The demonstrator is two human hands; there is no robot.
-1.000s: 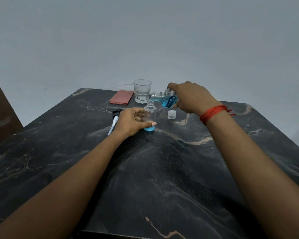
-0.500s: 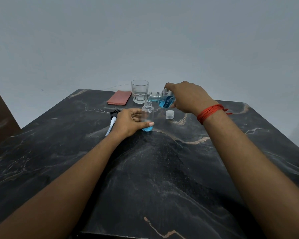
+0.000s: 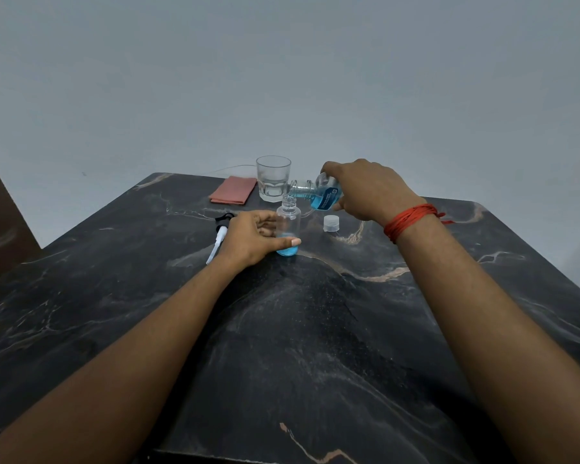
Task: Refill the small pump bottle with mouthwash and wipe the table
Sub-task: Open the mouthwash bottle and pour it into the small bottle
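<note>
A small clear bottle (image 3: 287, 226) stands upright on the dark marble table (image 3: 315, 346), with a little blue liquid at its bottom. My left hand (image 3: 252, 239) grips it from the left side. Tipped almost level above it is the mouthwash bottle (image 3: 318, 194), half full of blue liquid, its open neck over the small bottle's mouth. My right hand (image 3: 369, 189) holds that bottle from above. The pump head (image 3: 220, 237), black with a white tube, lies on the table just left of my left hand. A folded pink cloth (image 3: 233, 194) lies at the far edge.
An empty drinking glass (image 3: 273, 178) stands behind the small bottle, close to the mouthwash bottle's neck. A white cap (image 3: 331, 223) sits on the table under my right wrist. A brown piece of furniture (image 3: 0, 226) stands at the left. A grey wall is behind.
Both hands and both bottles keep the same pose. The view has shifted slightly, and the blue liquid in the small bottle looks about the same.
</note>
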